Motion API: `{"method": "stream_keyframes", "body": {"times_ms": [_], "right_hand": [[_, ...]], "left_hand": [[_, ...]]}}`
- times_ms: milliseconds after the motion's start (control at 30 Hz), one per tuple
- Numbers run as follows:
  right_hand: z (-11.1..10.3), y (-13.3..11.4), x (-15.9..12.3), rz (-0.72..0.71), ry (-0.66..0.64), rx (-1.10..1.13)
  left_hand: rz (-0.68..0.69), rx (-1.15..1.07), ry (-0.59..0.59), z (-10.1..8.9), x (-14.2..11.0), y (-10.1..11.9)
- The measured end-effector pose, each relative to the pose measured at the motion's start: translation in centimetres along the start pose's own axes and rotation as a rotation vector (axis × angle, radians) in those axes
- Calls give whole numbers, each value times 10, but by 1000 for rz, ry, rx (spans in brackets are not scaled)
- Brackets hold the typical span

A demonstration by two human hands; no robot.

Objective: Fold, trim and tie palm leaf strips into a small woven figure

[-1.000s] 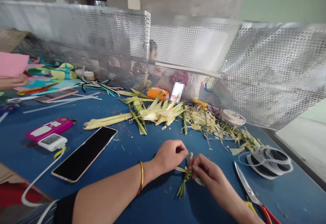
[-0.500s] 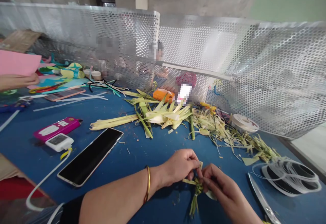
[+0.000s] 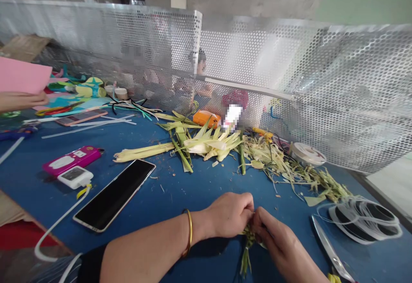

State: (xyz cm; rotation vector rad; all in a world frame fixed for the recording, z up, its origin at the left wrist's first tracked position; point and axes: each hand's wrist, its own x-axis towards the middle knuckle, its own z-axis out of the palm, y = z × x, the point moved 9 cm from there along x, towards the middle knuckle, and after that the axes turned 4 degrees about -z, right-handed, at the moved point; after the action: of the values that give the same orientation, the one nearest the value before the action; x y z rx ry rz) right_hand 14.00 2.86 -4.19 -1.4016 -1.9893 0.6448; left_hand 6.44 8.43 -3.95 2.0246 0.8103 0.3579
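Observation:
Close together above the blue table, both my hands are closed over a small bundle of green husk strips (image 3: 245,258). My left hand (image 3: 229,213), with a gold bangle (image 3: 189,233) on its wrist, pinches the top of the bundle. From the other side my right hand (image 3: 273,235) grips it with bent fingers. The bundle's tied tail hangs down between the hands; its upper part is hidden behind the fingers. Scissors (image 3: 331,246) lie to the right of my right hand, beside a spool of clear line (image 3: 363,223).
Pale corn husks (image 3: 209,143) and shredded husk scraps (image 3: 277,158) lie along the back, before a perforated metal screen (image 3: 251,55). A black-screened phone (image 3: 116,195) and a magenta device (image 3: 72,160) with a white cable are at left. Another person's hand (image 3: 24,101) holds pink sheet (image 3: 24,74).
My hands have drawn closer together, and my left hand has turned and closed further over the top of the bundle. More of the bundle's upper part is covered now.

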Motion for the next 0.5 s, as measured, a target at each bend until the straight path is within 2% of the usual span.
{"method": "stream_keyframes", "body": {"times_ms": [267,367,400,500], "right_hand": [[4,7,-2,30,-10,20],[-1,14,-2,99,19,123],[-5,14,-1,115,35,147],[-21,9,1,81,143,169]], "left_hand": [[21,53,13,0,1,-1],[-41,-112,-28,2,3,-7],[-98,-199,-45,3,4,-12],[-207,-402,-72,6,4,-20]]}}
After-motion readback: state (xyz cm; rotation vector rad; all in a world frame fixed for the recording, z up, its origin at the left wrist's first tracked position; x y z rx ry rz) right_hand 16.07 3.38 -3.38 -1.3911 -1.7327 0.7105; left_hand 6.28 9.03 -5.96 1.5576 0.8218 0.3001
